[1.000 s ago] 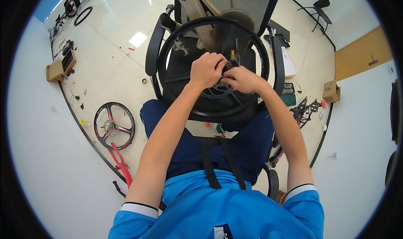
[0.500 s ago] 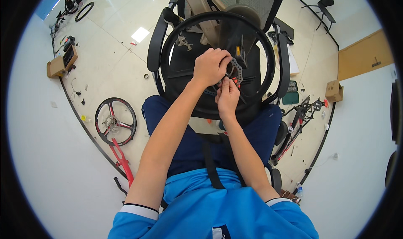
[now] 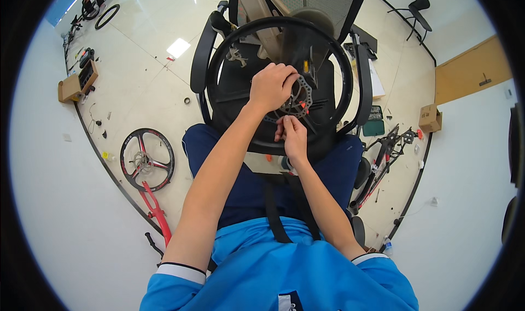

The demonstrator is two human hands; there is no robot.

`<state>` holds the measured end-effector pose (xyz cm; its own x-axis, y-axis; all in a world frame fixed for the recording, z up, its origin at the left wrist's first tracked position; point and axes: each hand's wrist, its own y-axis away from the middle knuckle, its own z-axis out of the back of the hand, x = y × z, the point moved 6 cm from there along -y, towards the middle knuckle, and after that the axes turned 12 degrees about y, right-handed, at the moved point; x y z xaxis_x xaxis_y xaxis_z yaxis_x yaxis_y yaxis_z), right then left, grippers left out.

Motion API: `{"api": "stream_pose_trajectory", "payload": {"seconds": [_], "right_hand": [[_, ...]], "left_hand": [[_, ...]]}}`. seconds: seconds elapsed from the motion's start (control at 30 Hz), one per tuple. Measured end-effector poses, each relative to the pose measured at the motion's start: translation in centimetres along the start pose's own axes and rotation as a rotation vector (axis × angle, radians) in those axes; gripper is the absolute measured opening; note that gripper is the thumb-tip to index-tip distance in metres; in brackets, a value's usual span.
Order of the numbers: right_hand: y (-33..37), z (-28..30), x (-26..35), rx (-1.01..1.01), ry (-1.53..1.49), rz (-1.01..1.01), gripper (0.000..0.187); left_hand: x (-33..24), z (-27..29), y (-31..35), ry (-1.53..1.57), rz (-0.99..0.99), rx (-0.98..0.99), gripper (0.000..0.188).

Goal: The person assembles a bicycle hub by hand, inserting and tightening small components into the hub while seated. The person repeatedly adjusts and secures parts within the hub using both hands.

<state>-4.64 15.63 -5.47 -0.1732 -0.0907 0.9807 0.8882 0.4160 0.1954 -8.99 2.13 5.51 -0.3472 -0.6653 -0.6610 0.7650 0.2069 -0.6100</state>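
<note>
A black bicycle wheel lies flat over the seat of a black office chair in front of me. At its hub sits a silver brake disc with a perforated rim. My left hand rests over the disc's upper left side, fingers curled closed; what they grip is hidden under the hand. Just below the hub, at the disc's near edge, my right hand is closed in a pinch. Whatever is between its fingertips is too small to name. A black pedal with an amber reflector lies beside the disc, within the wheel's ring.
A pale bicycle frame leans over the chair's far side; armrests flank the wheel. On the floor are a three-spoked wheel and red fork at left, and a dark frame, green case and carton at right.
My right hand has drawn back slightly from the hub toward me, uncovering more of the disc. My left hand stays over the disc. The whole view has shifted a little.
</note>
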Motion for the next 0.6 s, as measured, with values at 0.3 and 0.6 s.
{"api": "stream_pose_trajectory", "payload": {"seconds": [0.3, 0.6], "right_hand": [[0.5, -2.1, -0.6, -0.087, 0.216, 0.078, 0.034], [0.4, -3.3, -0.2, 0.057, -0.066, -0.014, 0.031]], "left_hand": [[-0.1, -0.3, 0.1, -0.038, 0.049, 0.021, 0.011], [0.0, -0.4, -0.3, -0.023, 0.071, 0.062, 0.013]]}}
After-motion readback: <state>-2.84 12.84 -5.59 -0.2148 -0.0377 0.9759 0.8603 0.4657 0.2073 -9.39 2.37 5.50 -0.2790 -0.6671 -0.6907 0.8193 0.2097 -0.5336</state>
